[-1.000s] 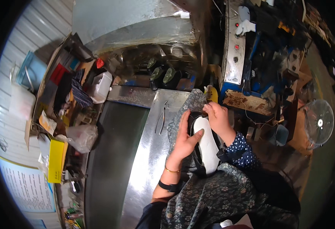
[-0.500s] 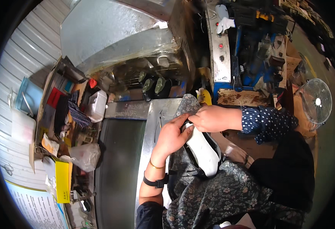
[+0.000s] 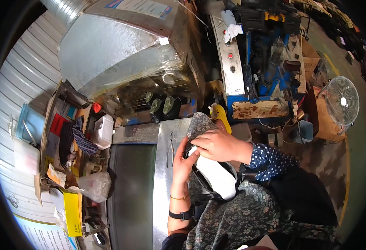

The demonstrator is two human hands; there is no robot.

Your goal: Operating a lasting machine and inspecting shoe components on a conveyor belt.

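Observation:
A shoe upper [image 3: 198, 182], dark and loose-edged, lies on my lap around a white, sole-shaped piece [image 3: 219, 177]. My left hand [image 3: 184, 161] grips the far end of this shoe, its thumb pressed on the tip of the white piece. From the right, my right hand [image 3: 222, 144] reaches over the same end, fingers bent and pressed against the edge beside my left fingers. What lies beneath those fingertips is hidden. Grey floral cloth [image 3: 201, 123] covers my lap and shows just beyond the hands.
Left of me runs a dark belt [image 3: 133, 179] beside a metal tabletop [image 3: 164, 166] with a thin tool. Several dark shoes [image 3: 166, 107] stand at the metal hood's opening [image 3: 116, 46]. A yellow shoe-shaped piece [image 3: 220, 116], a blue machine [image 3: 258, 109] and a fan [image 3: 341, 101] are ahead and right.
My right hand has gone from a tight pinch at the upper's edge to lying over the far end with its fingers more spread. The view has shifted slightly.

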